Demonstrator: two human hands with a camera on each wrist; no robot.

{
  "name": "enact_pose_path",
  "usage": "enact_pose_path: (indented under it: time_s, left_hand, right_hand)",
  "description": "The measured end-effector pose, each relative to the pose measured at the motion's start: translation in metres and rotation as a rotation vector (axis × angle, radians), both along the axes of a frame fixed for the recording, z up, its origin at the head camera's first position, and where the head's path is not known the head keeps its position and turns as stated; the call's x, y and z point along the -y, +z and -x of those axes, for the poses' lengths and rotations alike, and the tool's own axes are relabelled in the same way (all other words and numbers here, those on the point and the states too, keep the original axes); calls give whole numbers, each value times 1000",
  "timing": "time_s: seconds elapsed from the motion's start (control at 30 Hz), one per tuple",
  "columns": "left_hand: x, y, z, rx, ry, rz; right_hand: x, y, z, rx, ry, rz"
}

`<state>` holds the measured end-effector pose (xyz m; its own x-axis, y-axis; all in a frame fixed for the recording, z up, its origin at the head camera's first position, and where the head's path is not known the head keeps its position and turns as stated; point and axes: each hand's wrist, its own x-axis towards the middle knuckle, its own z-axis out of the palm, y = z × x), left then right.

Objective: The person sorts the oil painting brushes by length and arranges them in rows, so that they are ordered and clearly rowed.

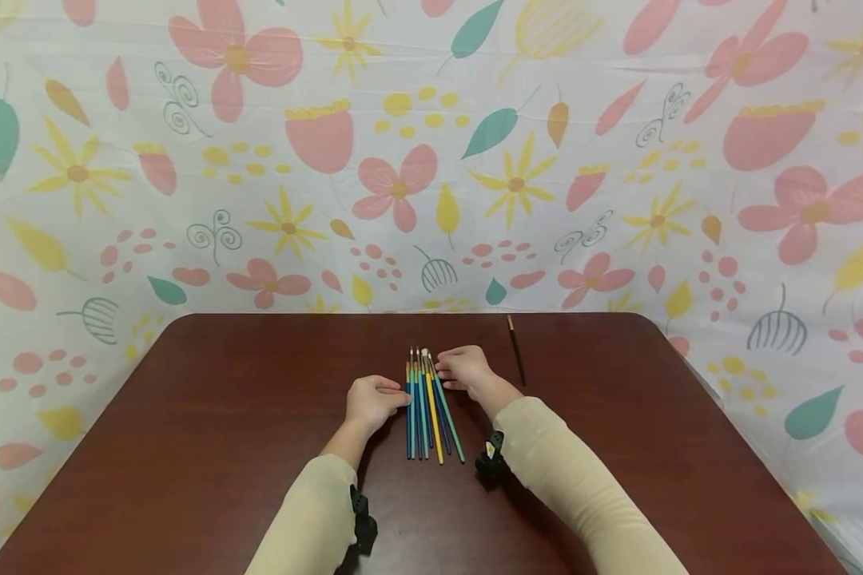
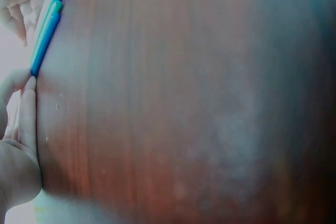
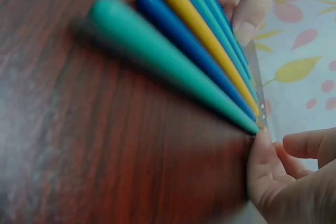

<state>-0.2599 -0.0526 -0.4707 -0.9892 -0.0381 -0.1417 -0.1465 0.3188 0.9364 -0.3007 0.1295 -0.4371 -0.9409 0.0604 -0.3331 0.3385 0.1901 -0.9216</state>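
Observation:
A row of paintbrushes (image 1: 422, 407) with teal, blue and yellow handles lies on the table, bristles toward the far edge, the right ones fanned slightly outward. My left hand (image 1: 371, 405) touches the leftmost brush from the left, fingers fairly straight. In the left wrist view, a blue handle (image 2: 48, 40) ends by that hand's fingertips. My right hand (image 1: 466, 369) rests on the table against the right side of the bundle, near the brush heads. The right wrist view shows its fingertips beside a teal handle (image 3: 157, 61), with a yellow handle (image 3: 202, 40) farther in.
A single dark paintbrush (image 1: 517, 350) with a lighter tip lies apart, right of my right hand near the far edge. Behind the brown table (image 1: 223, 383) hangs a flower-patterned cloth (image 1: 431, 120).

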Motion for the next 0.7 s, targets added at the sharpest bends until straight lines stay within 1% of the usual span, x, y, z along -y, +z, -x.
enact_pose_path:
  time_s: [0.13, 0.23, 0.53, 0.7]
  left_hand:
    - [0, 0, 0, -1, 4, -4]
    - [0, 0, 0, -3, 6, -6]
    - [1, -1, 1, -9, 9, 6]
    - [0, 0, 0, -12, 8, -3]
  right_hand:
    - [3, 4, -1, -6, 3, -44]
    - [4, 4, -1, -5, -6, -49]
    - [4, 0, 3, 11, -24, -25]
    - [6, -3, 5, 3, -18, -54]
